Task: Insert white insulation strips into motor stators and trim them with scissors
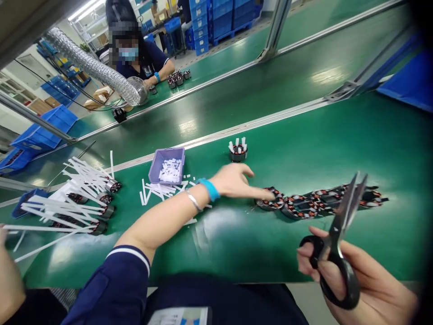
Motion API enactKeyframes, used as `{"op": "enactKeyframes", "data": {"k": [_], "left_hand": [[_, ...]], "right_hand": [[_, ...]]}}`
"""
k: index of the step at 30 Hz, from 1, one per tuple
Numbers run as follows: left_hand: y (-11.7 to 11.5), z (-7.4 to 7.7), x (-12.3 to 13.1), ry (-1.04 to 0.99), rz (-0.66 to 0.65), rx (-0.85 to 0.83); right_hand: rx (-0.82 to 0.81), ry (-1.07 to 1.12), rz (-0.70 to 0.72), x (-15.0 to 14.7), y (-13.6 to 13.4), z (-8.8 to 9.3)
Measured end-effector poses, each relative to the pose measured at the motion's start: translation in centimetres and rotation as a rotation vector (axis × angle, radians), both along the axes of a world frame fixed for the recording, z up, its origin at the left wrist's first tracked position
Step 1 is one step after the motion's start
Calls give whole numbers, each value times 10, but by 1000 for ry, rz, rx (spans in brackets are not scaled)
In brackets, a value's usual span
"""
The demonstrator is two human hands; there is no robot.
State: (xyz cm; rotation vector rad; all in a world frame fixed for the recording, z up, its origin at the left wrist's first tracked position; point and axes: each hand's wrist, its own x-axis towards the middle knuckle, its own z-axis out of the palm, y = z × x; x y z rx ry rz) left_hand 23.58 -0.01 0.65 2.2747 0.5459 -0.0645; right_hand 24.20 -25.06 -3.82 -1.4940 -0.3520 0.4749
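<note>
My left hand point(233, 179) stretches over the bench with thumb and index finger apart and nothing between them. Its index fingertip is at the nearest motor stator point(269, 205), a ring with copper windings; whether it touches cannot be told. A row of similar stators point(299, 208) continues to the right. In my right hand point(372, 282) is a pair of black-handled scissors point(338, 241), fingers through the loops, blades pointing up and slightly parted. Beyond my left hand stands a stator with short white tubes point(238, 153) upright in it.
A purple bin point(152, 174) holds short white pieces, with white strips point(146, 192) beside it. At left are stators with long white tubes point(77, 176) and another person's arm point(10, 275). A masked co-worker point(149, 63) sits across the metal rail point(257, 123). Blue crates point(411, 83) stand around.
</note>
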Motion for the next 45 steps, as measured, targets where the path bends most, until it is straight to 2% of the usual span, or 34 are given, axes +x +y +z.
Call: {"op": "enactKeyframes", "data": {"k": [2, 3, 4, 8, 11, 14, 17, 20, 22, 24, 26, 30, 34, 39, 45], "left_hand": [[18, -4, -4, -205, 337, 20], [26, -8, -3, -297, 445, 58], [33, -13, 1, -354, 488, 84], [40, -39, 33, -273, 397, 58], [30, -44, 42, -312, 374, -43], [18, -24, 12, -458, 391, -248], [17, 9, -48, -510, 340, -384], [29, 38, -114, -459, 323, -289], [43, 50, -150, -375, 340, -155], [60, 58, -178, -278, 361, -20], [76, 63, -195, -189, 377, 95], [101, 69, -212, -47, 384, 225], [113, 73, -216, -10, 341, 244], [120, 71, -214, 10, 313, 262], [123, 69, -211, -3, 318, 268]], "right_hand": [[-28, 1, -10, 0, -4, -2], [-28, 7, 8, 0, -2, 0], [-17, 11, 37, 0, 1, 3], [91, -10, 137, 0, 20, 16], [94, -32, 140, -3, 23, 19], [18, -41, 159, -3, 21, 15], [-15, -69, 364, 1, 30, 11], [-38, -190, 614, -2, 58, 14], [-75, -272, 766, -12, 83, 17], [-107, -302, 912, -27, 109, 20], [-112, -277, 997, -44, 131, 22], [-43, -114, 976, -77, 159, 19], [-26, 26, 901, -96, 174, 17], [-51, 69, 874, -105, 187, 13], [-17, 145, 861, -109, 191, 9]]}}
